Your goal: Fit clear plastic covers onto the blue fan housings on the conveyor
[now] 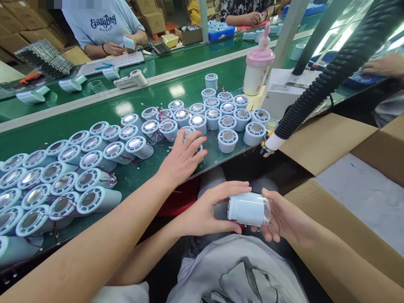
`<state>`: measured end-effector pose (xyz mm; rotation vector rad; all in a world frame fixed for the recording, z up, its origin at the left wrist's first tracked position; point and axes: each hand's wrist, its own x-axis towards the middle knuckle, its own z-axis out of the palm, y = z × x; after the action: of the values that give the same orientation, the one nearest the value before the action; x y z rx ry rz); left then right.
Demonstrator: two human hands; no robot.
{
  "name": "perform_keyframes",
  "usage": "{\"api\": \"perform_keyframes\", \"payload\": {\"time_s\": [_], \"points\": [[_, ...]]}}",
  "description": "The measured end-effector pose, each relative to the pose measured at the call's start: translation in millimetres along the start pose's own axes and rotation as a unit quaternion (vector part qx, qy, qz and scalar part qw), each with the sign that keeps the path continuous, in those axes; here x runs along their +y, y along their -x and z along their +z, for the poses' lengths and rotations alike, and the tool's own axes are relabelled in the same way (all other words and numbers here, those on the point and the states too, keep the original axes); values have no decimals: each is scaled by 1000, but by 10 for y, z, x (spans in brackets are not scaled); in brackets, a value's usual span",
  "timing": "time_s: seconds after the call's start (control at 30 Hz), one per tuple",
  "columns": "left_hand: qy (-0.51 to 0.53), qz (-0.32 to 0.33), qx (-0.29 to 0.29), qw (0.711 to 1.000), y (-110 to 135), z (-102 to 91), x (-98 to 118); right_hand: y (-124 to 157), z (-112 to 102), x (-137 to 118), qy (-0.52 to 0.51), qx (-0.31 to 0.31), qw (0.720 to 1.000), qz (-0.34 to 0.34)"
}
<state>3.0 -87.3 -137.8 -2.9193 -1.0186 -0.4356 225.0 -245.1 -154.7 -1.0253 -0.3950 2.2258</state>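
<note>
Low in front of my lap, a light blue cylindrical housing lies sideways between my hands, with a clear cover on its right end. My left hand grips the left end, fingers over the top and thumb below. My right hand is closed around the clear end, fingertips underneath. Another person's hand with orange nails reaches in from the left, over the blue cylinders at the table edge. Many such cylinders stand or lean on the green table, with round silver centres and thin red and dark wires.
An open cardboard box stands at my right. A black corrugated hose with a white nozzle slants down above it. A pink-lidded cup stands by a white machine. Co-workers sit across the line; one wears a blue shirt.
</note>
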Motion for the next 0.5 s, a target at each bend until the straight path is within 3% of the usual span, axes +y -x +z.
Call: {"api": "perform_keyframes", "payload": {"time_s": [0.07,0.17,0.2,0.27,0.33,0.4,0.43,0.47,0.5], "points": [[2,32,3,999,-133,17,-193,6,4,-4,2,2,1000,12],[-18,92,3,996,-217,45,-291,-4,-37,52,38,-4,999,11],[-28,102,-4,994,-220,51,-292,-8,-60,83,64,-6,998,-12],[-32,108,-34,993,-214,59,-289,-2,-108,144,143,18,982,-125],[-9,96,-75,993,-213,58,-302,31,-151,184,271,68,916,-287],[21,87,-105,991,-230,51,-322,84,-181,197,418,92,798,-425],[36,83,-112,990,-245,47,-328,111,-192,196,476,93,740,-467],[51,80,-117,989,-264,43,-327,136,-198,194,515,87,703,-483],[63,82,-120,987,-284,41,-321,157,-199,192,527,85,695,-482]]}}
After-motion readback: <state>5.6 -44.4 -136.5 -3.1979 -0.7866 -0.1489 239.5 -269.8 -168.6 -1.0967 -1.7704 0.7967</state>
